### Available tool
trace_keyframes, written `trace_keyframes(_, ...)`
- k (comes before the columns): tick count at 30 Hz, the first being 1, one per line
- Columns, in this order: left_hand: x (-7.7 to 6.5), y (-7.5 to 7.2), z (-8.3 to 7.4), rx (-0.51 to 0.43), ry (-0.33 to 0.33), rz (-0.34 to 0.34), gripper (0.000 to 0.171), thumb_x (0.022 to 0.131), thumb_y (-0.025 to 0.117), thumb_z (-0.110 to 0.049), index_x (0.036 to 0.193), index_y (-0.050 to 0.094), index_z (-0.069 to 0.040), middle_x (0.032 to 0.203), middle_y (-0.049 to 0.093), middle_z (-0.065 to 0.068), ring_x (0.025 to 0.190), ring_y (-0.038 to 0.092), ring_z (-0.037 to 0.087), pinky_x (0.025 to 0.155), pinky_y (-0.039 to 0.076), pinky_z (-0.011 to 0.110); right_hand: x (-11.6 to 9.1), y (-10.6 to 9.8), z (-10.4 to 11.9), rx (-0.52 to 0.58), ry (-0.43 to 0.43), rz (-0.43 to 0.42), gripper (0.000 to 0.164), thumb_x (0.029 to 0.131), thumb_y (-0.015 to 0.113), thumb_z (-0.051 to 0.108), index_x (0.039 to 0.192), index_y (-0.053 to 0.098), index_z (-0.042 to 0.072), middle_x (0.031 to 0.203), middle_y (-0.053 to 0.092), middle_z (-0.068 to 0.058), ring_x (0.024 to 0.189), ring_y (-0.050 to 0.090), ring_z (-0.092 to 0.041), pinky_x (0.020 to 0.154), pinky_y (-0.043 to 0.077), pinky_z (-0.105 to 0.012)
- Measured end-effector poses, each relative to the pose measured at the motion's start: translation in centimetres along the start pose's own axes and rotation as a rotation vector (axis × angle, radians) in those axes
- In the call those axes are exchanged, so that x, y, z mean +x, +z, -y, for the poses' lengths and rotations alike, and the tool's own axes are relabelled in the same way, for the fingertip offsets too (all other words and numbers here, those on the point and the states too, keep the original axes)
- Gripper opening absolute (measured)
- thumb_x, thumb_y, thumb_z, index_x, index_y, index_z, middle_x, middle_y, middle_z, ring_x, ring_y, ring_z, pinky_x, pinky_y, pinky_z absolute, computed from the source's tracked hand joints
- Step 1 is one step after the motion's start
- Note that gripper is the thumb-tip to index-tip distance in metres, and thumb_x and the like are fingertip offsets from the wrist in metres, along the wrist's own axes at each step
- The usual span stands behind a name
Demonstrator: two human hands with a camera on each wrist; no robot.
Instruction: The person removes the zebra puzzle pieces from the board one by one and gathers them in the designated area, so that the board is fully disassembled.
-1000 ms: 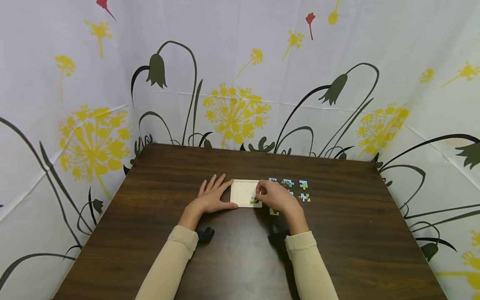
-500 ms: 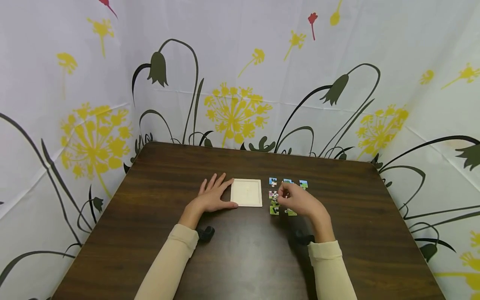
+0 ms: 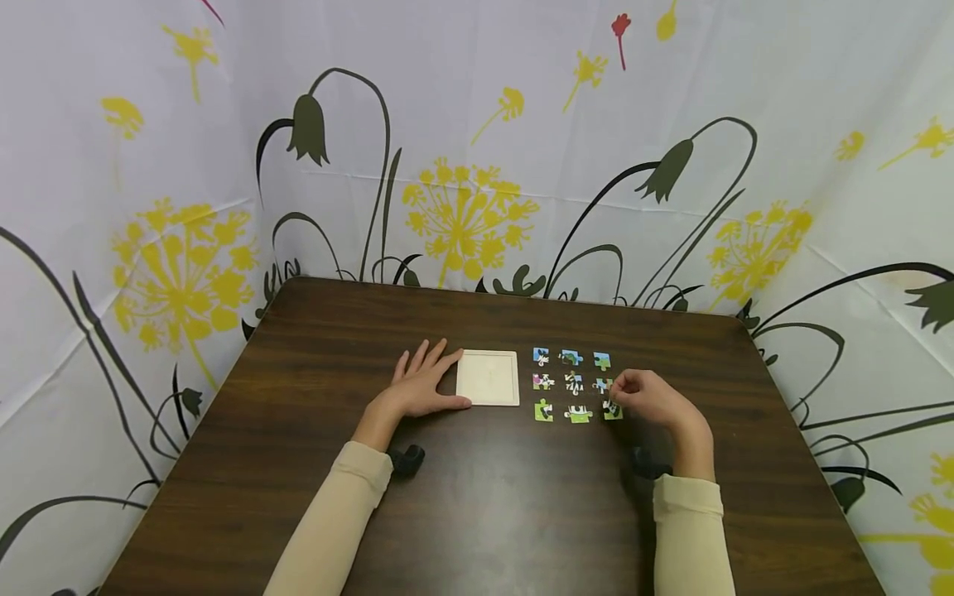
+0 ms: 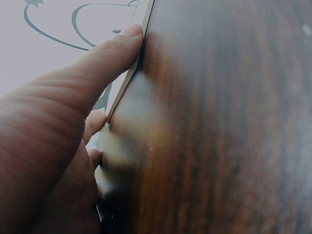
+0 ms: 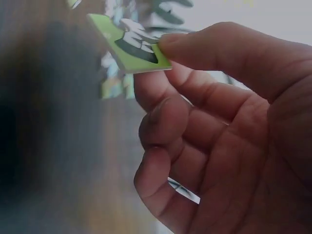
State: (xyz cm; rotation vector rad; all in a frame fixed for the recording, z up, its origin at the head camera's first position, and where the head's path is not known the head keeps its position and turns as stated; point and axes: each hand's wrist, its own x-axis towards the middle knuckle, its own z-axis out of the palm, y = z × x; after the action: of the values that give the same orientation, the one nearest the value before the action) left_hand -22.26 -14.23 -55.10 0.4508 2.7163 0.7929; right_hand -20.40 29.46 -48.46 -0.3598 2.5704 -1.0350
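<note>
A shallow cream-coloured puzzle tray with a raised border lies flat on the table and shows only its bare bottom. My left hand rests at its left side, fingers spread, thumb at the near corner and forefinger at the far one. In the left wrist view the thumb lies along the tray's edge. Right of the puzzle pieces, my right hand pinches a green jigsaw piece with a black-and-white print between thumb and forefinger. Its other fingers are curled in.
Several jigsaw pieces lie apart in rows right of the tray, on the dark wood-grain table. Beyond the table's far edge hangs a white curtain printed with flowers.
My right hand has moved right, from over the tray across the pieces to their right end, carrying the jigsaw piece out of the tray. The left hand has stayed at the tray.
</note>
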Motion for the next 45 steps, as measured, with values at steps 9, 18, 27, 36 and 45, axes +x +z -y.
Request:
trace_keyframes(9, 0.2, 0.3, 0.0, 0.003, 0.005, -0.007, 0.107, 0.09, 0.073, -0.073, 0.174, 0.022, -0.03, 0.184, 0.001, 0.007, 0.17, -0.011, 0.036, 0.132, -0.014, 0.064, -0.5, -0.2, -1.8, -0.057, 0.095, -0.005, 0.021, 0.108, 0.064, 0.018, 0.11, 0.069, -0.003, 0.098, 0.067, -0.012, 0.082, 0.057, -0.02, 0.072, 0.049, -0.033)
trace_keyframes(18, -0.1, 0.2, -0.5, -0.006, 0.008, -0.007, 0.11, 0.087, 0.072, -0.078, 0.174, 0.023, -0.03, 0.184, 0.002, 0.007, 0.17, -0.01, 0.037, 0.132, -0.014, 0.065, -0.7, -0.1, -2.1, -0.069, 0.156, 0.028, 0.022, 0.102, 0.073, 0.02, 0.095, 0.065, 0.001, 0.087, 0.063, -0.006, 0.077, 0.057, -0.018, 0.067, 0.047, -0.032)
trace_keyframes(27, 0.6, 0.8, 0.3, 0.016, 0.006, -0.009, 0.108, 0.089, 0.073, -0.074, 0.174, 0.022, -0.031, 0.184, 0.0, 0.004, 0.17, -0.011, 0.035, 0.132, -0.013, 0.063, -0.4, 0.4, -1.6, -0.122, 0.221, 0.048, 0.026, 0.101, 0.073, 0.024, 0.087, 0.075, 0.002, 0.076, 0.061, -0.001, 0.07, 0.054, -0.016, 0.063, 0.045, -0.031)
trace_keyframes(36, -0.2, 0.3, -0.6, 0.002, -0.003, 0.001, 0.107, 0.09, 0.073, -0.072, 0.175, 0.02, -0.031, 0.184, -0.001, 0.005, 0.17, -0.012, 0.035, 0.132, -0.015, 0.063, -0.5, 0.4, -1.9, -0.128, 0.268, 0.068, 0.044, 0.104, 0.069, 0.033, 0.068, 0.061, 0.01, 0.064, 0.05, 0.003, 0.059, 0.043, -0.014, 0.059, 0.039, -0.031)
trace_keyframes(45, 0.2, 0.7, -0.2, -0.004, 0.013, -0.009, 0.108, 0.09, 0.074, -0.071, 0.174, 0.023, -0.028, 0.184, 0.001, 0.008, 0.17, -0.011, 0.037, 0.132, -0.014, 0.064, -1.4, -0.2, -2.2, -0.12, 0.285, 0.009, 0.048, 0.107, 0.063, 0.045, 0.077, 0.055, 0.009, 0.07, 0.045, 0.001, 0.065, 0.044, -0.017, 0.063, 0.04, -0.033)
